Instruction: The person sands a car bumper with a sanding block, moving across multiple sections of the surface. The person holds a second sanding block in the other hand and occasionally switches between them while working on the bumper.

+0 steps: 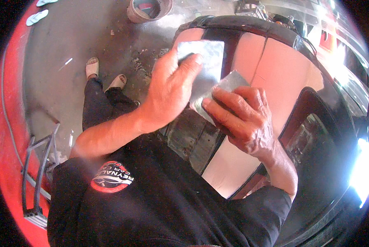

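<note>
My left hand (168, 88) grips a flat, silvery rectangular plate (211, 55), its thumb lying across the plate's face. Closed around a thin grey metal spreader (235, 80) is my right hand (244, 119), fingers bent over its flat side. The spreader is close to the plate's lower right corner; I cannot tell whether they touch. Both hands are above a car body panel (275, 64) with pale pinkish areas between black bands. Any paste between the plate and the spreader is too unclear to make out.
A bucket (164, 9) stands on the floor beyond the car. My sandalled feet (92, 68) are on the concrete at the left. A metal frame stand (37, 181) leans near the red surface (11, 156). A dark car window (312, 144) lies at the right.
</note>
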